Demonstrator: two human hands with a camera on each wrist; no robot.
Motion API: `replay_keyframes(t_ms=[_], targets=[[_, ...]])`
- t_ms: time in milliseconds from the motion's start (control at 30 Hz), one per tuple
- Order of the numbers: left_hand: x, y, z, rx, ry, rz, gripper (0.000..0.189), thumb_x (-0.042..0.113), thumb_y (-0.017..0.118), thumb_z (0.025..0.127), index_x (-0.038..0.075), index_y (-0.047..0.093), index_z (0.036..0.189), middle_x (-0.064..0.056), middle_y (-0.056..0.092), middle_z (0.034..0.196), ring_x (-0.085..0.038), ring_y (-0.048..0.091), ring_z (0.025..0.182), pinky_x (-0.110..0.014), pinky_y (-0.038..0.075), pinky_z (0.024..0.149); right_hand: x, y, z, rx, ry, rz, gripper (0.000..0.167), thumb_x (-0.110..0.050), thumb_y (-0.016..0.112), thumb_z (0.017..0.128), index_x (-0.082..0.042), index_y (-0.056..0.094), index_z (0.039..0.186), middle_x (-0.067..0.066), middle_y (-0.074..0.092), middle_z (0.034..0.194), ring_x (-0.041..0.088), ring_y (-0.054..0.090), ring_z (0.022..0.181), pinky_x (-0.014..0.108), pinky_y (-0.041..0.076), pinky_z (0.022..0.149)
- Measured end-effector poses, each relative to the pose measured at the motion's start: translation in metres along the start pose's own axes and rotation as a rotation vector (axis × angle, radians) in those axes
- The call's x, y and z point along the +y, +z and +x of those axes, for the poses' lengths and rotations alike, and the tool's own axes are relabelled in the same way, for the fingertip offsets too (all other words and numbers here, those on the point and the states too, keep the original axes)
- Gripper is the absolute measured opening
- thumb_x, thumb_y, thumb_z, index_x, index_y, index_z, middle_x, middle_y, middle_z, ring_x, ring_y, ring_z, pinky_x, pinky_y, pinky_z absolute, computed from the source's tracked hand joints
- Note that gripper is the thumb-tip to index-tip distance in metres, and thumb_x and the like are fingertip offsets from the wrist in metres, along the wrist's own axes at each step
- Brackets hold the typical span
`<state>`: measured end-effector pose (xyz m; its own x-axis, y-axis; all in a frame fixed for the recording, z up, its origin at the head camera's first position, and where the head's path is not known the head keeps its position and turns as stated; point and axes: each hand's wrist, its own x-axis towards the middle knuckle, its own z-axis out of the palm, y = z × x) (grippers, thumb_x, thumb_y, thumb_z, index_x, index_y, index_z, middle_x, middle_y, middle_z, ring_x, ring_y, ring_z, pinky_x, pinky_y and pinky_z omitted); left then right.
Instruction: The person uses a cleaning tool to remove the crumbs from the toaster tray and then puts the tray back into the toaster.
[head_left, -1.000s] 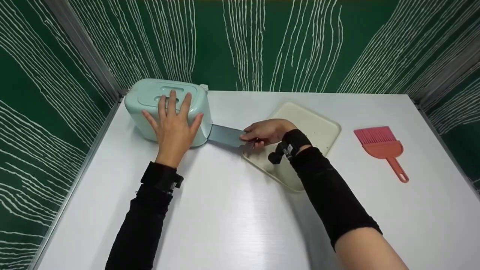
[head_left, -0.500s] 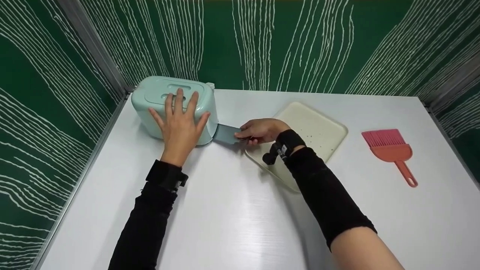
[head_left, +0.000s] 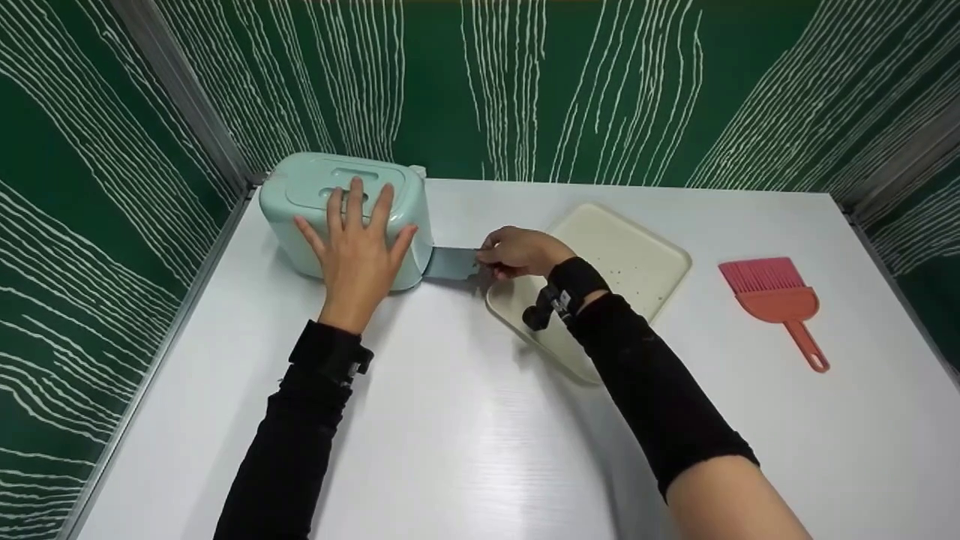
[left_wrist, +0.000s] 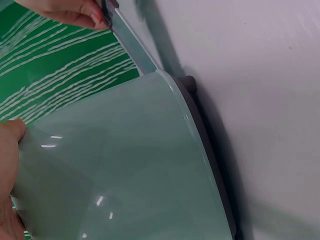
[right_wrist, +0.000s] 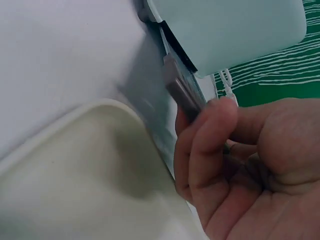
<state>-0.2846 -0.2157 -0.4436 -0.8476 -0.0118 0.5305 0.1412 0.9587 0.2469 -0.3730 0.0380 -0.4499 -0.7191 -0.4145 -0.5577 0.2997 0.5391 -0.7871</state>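
A mint-green toaster (head_left: 307, 176) stands at the back left of the table. My left hand (head_left: 352, 259) lies against its front upper edge, fingers spread over the lid. Out of the toaster's right side sticks a flat grey crumb tray (head_left: 451, 264), partly inside the body. My right hand (head_left: 521, 251) pinches the tray's outer end between thumb and curled fingers. In the right wrist view, the grey end block (right_wrist: 182, 90) of the tray shows at the fingertips, close to the toaster's slot. The left wrist view shows the toaster's smooth side (left_wrist: 120, 155) filling the foreground.
Under my right wrist lies a cream tray (head_left: 660, 259) with small dark crumbs on it. A red dustpan (head_left: 780, 302) with a pink brush (head_left: 763, 274) is at the right. A white cord (right_wrist: 227, 82) hangs behind the toaster. Green walls with white streaks enclose the table.
The crumb tray has slid left into the toaster, so less of it shows. My right hand has moved left with it and lately slightly toward the back. My left hand stays on the toaster.
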Motion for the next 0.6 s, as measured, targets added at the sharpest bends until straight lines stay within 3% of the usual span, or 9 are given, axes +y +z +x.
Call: replay_keyframes(t_ms=[267,600], targets=[[0.000,0.000,0.002,-0.034,-0.014,0.000,0.064,0.057,0.054,0.109,0.024,0.046,0.163,-0.020,0.035,0.173,-0.045,0.027,0.161,-0.089,0.002,0.118,0.008,-0.016,-0.008,-0.033,0.021,-0.012,0.018,-0.016,0.049,0.115,-0.003,0.060,0.122,0.003,0.059,0.098,0.007,0.056,0.071,0.021,0.049,0.069],[0.001,-0.001,0.002,-0.065,-0.031,0.003,0.064,0.057,0.052,0.110,0.025,0.045,0.165,-0.019,0.032,0.175,-0.044,0.025,0.162,-0.088,0.001,0.120,0.011,-0.020,-0.008,-0.084,0.036,0.005,0.017,-0.014,0.047,0.116,-0.003,0.058,0.120,0.004,0.057,0.100,0.007,0.057,0.074,0.020,0.050,0.072]])
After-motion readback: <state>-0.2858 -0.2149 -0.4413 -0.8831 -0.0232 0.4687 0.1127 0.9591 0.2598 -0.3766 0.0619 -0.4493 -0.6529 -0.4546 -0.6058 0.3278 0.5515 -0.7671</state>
